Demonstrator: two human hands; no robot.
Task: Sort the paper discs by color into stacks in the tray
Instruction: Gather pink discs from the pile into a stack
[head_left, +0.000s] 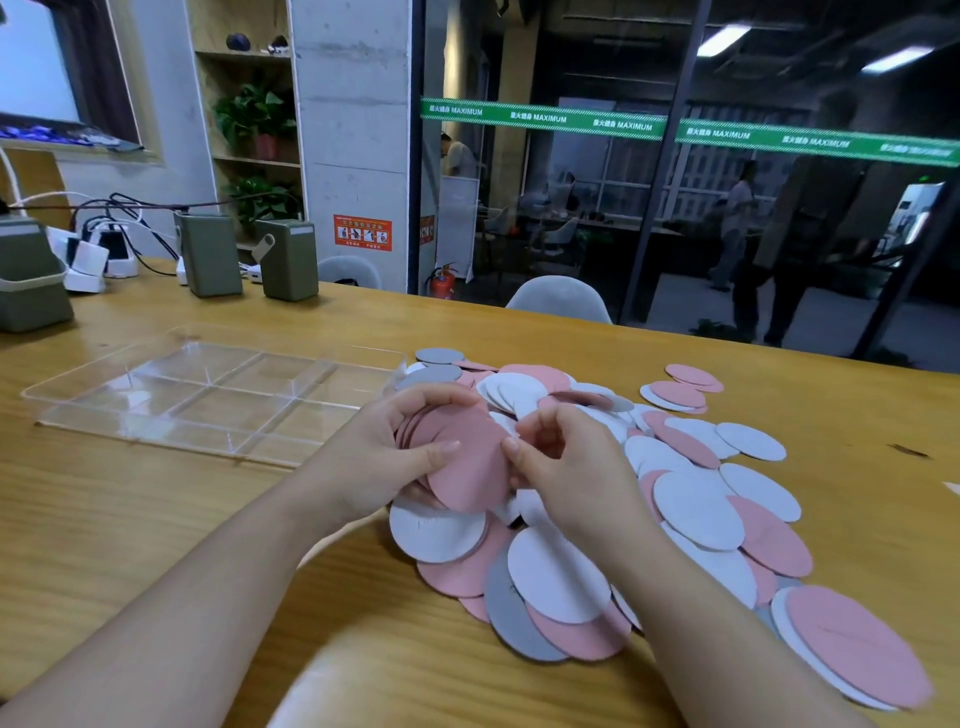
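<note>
Bare forearms run up from the bottom edge to two hands meeting over the near side of the heap. On the left hand the fingers are curled round a small fan of pink discs, thumb lying across the top face and the other fingers arching over the far edge; several pink edges show behind the front one, so it holds a gathered bunch rather than a single disc. The right hand has its fingertips pinched on the right rim of that same bunch, apparently squaring it or adding one more. Around them the loose pile of discs, pink, white and grey mixed and overlapping, spreads across the wooden table, with a few strays lying apart on the far right. To the left, well clear of the hands, sits the clear divided tray, and every compartment I can see through looks bare. So the step in hand seems to be collecting pinks, with no stack laid down yet. Next, I judge, the bunch needs evening up and carrying left into one compartment, set flat. A disc has no long axis; the held ones are tilted, faces turned up and toward the camera.
</note>
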